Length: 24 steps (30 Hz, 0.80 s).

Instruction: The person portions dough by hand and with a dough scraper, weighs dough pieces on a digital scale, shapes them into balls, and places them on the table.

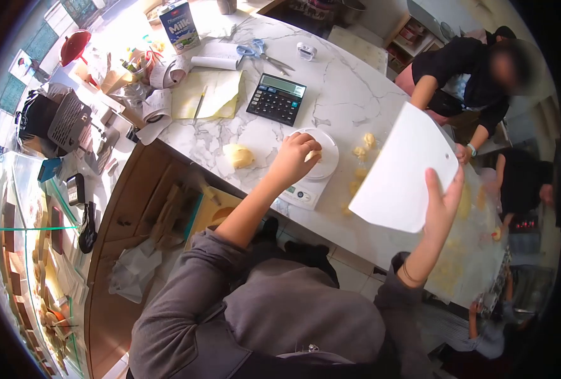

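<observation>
Over the round plate of a white kitchen scale (pixel 324 161), my left hand (pixel 295 158) has its fingers curled round a small piece of pale dough (pixel 314 153). A larger yellow dough lump (pixel 238 155) lies on the marble counter left of that hand. My right hand (pixel 442 201) grips the lower right edge of a flat white scraper board (pixel 407 170), which is raised and tilted above the counter. Small dough pieces (pixel 359 152) lie between scale and board, some partly hidden behind the board.
Beyond the scale are a calculator (pixel 277 99), blue scissors (pixel 265 54), yellowish paper with a pen (pixel 208 93) and a milk carton (pixel 179 26). Clutter fills the left side. A person in black (pixel 460 69) leans at the right edge; others are farther right.
</observation>
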Each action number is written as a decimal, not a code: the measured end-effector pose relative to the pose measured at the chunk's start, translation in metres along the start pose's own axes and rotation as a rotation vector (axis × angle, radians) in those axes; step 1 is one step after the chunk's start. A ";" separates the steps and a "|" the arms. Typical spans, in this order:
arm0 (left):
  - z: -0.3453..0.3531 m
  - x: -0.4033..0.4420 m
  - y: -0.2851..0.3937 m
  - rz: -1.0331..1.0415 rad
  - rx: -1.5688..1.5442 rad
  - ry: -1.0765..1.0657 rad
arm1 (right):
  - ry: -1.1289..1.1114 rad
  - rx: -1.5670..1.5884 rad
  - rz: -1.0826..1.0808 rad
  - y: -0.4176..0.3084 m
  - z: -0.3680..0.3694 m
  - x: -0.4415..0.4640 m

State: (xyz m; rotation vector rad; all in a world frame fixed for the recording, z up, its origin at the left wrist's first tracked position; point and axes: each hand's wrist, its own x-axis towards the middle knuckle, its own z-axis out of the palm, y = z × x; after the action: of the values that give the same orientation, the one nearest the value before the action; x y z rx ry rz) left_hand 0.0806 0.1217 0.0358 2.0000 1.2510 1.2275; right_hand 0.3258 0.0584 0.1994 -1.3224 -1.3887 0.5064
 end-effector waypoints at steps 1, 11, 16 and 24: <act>0.002 0.001 -0.004 0.026 0.109 -0.038 | 0.030 0.018 0.052 0.003 -0.014 -0.007; -0.014 -0.009 -0.005 -0.014 -0.004 -0.002 | 0.285 0.004 0.315 0.033 -0.089 -0.052; -0.027 -0.015 -0.005 -0.083 -0.064 0.213 | 0.408 0.049 0.337 0.034 -0.105 -0.054; -0.034 -0.017 -0.008 -0.110 -0.019 0.265 | 0.452 0.142 0.386 0.028 -0.099 -0.057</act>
State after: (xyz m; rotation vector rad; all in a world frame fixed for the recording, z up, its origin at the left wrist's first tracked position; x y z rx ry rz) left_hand 0.0441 0.1084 0.0383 1.7713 1.4459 1.4795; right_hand 0.4124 -0.0202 0.1826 -1.4824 -0.7182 0.5106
